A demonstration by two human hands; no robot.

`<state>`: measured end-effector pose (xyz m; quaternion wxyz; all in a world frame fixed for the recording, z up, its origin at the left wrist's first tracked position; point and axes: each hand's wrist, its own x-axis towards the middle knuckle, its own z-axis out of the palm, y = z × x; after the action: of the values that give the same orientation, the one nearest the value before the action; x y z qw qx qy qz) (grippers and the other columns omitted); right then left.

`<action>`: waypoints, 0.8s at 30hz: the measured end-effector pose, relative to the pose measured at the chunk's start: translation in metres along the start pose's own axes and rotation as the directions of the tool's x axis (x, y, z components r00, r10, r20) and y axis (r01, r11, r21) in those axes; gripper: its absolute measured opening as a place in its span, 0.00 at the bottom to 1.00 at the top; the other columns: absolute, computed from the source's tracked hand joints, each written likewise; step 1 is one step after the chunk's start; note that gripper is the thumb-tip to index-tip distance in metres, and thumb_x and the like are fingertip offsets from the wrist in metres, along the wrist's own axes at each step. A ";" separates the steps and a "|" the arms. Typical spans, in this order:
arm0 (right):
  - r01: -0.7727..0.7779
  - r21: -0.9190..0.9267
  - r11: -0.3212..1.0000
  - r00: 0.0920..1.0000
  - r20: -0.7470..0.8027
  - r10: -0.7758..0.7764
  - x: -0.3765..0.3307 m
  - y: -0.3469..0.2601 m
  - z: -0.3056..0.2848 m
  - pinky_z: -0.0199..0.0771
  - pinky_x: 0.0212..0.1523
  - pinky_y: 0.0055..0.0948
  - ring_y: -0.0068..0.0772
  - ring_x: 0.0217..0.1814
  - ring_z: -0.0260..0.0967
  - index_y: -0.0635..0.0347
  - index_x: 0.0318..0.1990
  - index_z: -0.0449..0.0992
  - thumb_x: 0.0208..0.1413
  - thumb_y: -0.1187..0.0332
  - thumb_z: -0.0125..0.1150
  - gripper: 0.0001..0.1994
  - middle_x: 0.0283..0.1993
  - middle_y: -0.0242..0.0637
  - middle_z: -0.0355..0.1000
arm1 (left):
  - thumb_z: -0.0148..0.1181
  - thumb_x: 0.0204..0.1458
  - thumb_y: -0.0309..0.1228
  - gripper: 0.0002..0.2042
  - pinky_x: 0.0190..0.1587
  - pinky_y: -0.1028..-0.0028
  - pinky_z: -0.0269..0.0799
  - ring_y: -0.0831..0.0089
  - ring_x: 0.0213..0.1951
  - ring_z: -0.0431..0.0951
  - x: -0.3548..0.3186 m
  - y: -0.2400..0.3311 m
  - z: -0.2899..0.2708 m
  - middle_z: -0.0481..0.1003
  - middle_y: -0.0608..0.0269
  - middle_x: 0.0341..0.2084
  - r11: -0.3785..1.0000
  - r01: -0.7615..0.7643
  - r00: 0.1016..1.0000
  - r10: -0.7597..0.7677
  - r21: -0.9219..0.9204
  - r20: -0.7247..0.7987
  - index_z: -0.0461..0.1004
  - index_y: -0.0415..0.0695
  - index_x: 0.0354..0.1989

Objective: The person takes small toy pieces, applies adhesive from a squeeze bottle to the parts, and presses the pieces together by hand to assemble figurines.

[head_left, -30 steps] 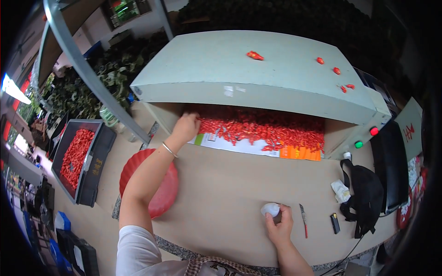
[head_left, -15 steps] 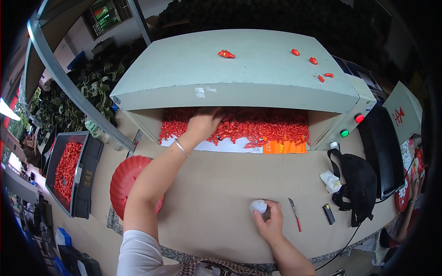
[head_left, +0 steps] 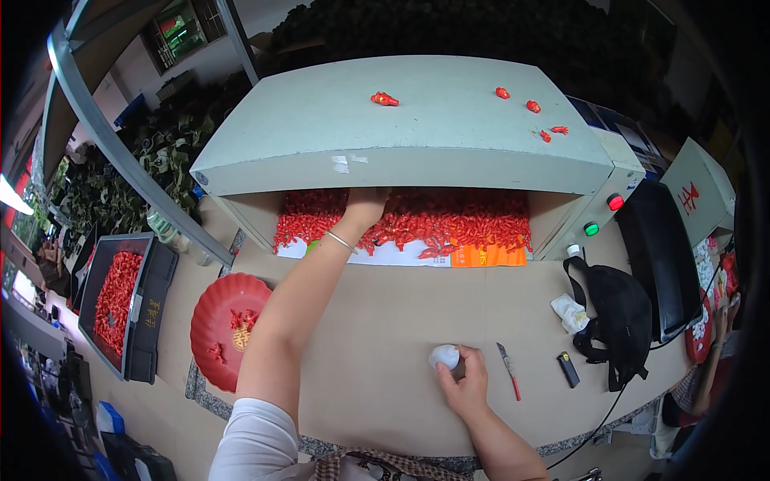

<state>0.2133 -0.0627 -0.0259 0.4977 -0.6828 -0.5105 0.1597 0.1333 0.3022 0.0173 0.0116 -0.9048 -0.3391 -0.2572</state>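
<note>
My left hand [head_left: 367,205] reaches under the front edge of a pale green metal box [head_left: 417,104], into a broad heap of small red pieces [head_left: 449,220]. Its fingers are hidden among the pieces and in the shade of the box. The heap lies on white and orange sheets. Over the bare table, my right hand [head_left: 467,381] is closed around a small white rounded object [head_left: 443,357], whose exact kind I cannot make out. Beside my left forearm sits a red scalloped bowl [head_left: 210,321] with a few red pieces in it.
A grey crate [head_left: 151,301] of red pieces stands at the left. Right of my right hand lie a craft knife [head_left: 508,370], a small black-and-yellow object [head_left: 568,369], a crumpled white tissue pack [head_left: 569,313] and a black bag [head_left: 613,313]. Several red pieces rest on the box top.
My left hand has gone deeper under the box, and its forearm has swung right, uncovering more of the red bowl. My right hand keeps its hold on the white object.
</note>
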 end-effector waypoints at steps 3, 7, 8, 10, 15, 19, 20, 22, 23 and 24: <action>-0.036 0.017 0.999 0.999 0.004 0.036 -0.003 0.004 0.001 0.65 0.38 0.29 0.36 0.37 0.64 0.64 0.39 0.65 0.42 0.71 0.61 0.16 0.35 0.42 0.64 | 0.47 0.53 0.34 0.11 0.22 0.75 0.66 0.72 0.18 0.70 -0.020 0.035 -0.038 0.71 0.60 0.21 0.431 0.385 0.905 -0.349 -0.816 0.243 0.68 0.38 0.35; -0.107 0.088 0.990 0.994 -0.011 0.108 -0.006 0.008 0.003 0.65 0.40 0.29 0.35 0.39 0.64 0.65 0.39 0.65 0.42 0.70 0.61 0.16 0.36 0.41 0.65 | 0.46 0.55 0.39 0.13 0.17 0.82 0.61 0.83 0.15 0.66 -0.077 0.073 -0.080 0.70 0.65 0.22 0.352 0.574 0.819 -0.263 -0.739 0.510 0.69 0.40 0.36; -0.164 0.146 0.976 0.986 -0.017 0.168 -0.008 0.012 0.003 0.65 0.40 0.30 0.37 0.41 0.64 0.65 0.39 0.65 0.42 0.69 0.62 0.17 0.36 0.42 0.65 | 0.45 0.56 0.39 0.14 0.18 0.83 0.62 0.84 0.16 0.67 -0.097 0.083 -0.086 0.71 0.66 0.24 0.357 0.613 0.789 -0.227 -0.705 0.571 0.70 0.41 0.37; -0.215 0.218 0.952 0.976 0.009 0.218 -0.010 0.016 0.001 0.64 0.42 0.28 0.34 0.42 0.64 0.65 0.40 0.64 0.44 0.70 0.60 0.16 0.38 0.41 0.66 | 0.44 0.57 0.39 0.15 0.25 0.83 0.65 0.83 0.23 0.70 -0.137 0.104 -0.101 0.72 0.64 0.29 0.118 0.664 0.748 -0.098 -0.739 0.657 0.68 0.41 0.42; -0.334 0.608 0.720 0.938 0.140 0.318 -0.007 -0.008 -0.012 0.63 0.46 0.26 0.27 0.43 0.64 0.64 0.45 0.60 0.50 0.72 0.54 0.15 0.42 0.38 0.66 | 0.42 0.58 0.37 0.16 0.40 0.79 0.66 0.79 0.36 0.70 -0.224 0.142 -0.120 0.70 0.63 0.38 -0.432 0.707 0.630 0.025 -0.560 0.776 0.64 0.41 0.49; -0.381 0.732 0.565 0.924 0.331 0.194 -0.004 -0.043 -0.015 0.62 0.50 0.28 0.28 0.47 0.63 0.65 0.47 0.58 0.53 0.75 0.49 0.14 0.45 0.41 0.65 | 0.43 0.57 0.34 0.14 0.42 0.78 0.67 0.77 0.39 0.71 -0.268 0.151 -0.102 0.70 0.63 0.41 -0.684 0.530 0.639 -0.067 -0.501 0.766 0.64 0.40 0.48; -0.394 0.746 0.537 0.913 0.384 0.137 -0.004 -0.050 -0.012 0.62 0.51 0.28 0.28 0.49 0.63 0.66 0.47 0.58 0.54 0.75 0.48 0.14 0.47 0.42 0.65 | 0.44 0.56 0.33 0.14 0.43 0.78 0.67 0.76 0.40 0.71 -0.273 0.153 -0.100 0.70 0.63 0.42 -0.708 0.474 0.663 -0.103 -0.523 0.742 0.64 0.40 0.48; -0.416 0.718 0.559 0.898 0.421 0.128 -0.003 -0.055 -0.002 0.62 0.51 0.28 0.29 0.49 0.63 0.67 0.47 0.57 0.54 0.75 0.47 0.14 0.47 0.43 0.66 | 0.45 0.56 0.32 0.14 0.43 0.78 0.67 0.76 0.41 0.71 -0.274 0.159 -0.099 0.70 0.63 0.41 -0.658 0.507 0.673 -0.101 -0.557 0.733 0.64 0.40 0.49; -0.430 0.695 0.576 0.884 0.454 0.112 -0.003 -0.056 0.002 0.62 0.51 0.28 0.29 0.50 0.63 0.67 0.48 0.57 0.54 0.75 0.47 0.14 0.47 0.44 0.66 | 0.45 0.56 0.31 0.14 0.43 0.78 0.67 0.76 0.41 0.71 -0.274 0.161 -0.099 0.69 0.63 0.41 -0.596 0.538 0.686 -0.101 -0.595 0.721 0.64 0.40 0.49; -0.433 0.691 0.579 0.883 0.456 0.115 -0.002 -0.056 0.005 0.62 0.51 0.28 0.29 0.50 0.63 0.67 0.48 0.57 0.54 0.75 0.47 0.14 0.47 0.44 0.66 | 0.45 0.56 0.31 0.14 0.43 0.78 0.67 0.76 0.41 0.71 -0.275 0.161 -0.097 0.69 0.63 0.41 -0.601 0.536 0.686 -0.100 -0.593 0.721 0.64 0.40 0.49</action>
<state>0.1790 -0.0630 0.0186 0.6076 -0.4300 -0.3590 0.5630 0.0132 -0.0073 -0.0040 -0.8722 -0.3031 -0.2746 -0.2684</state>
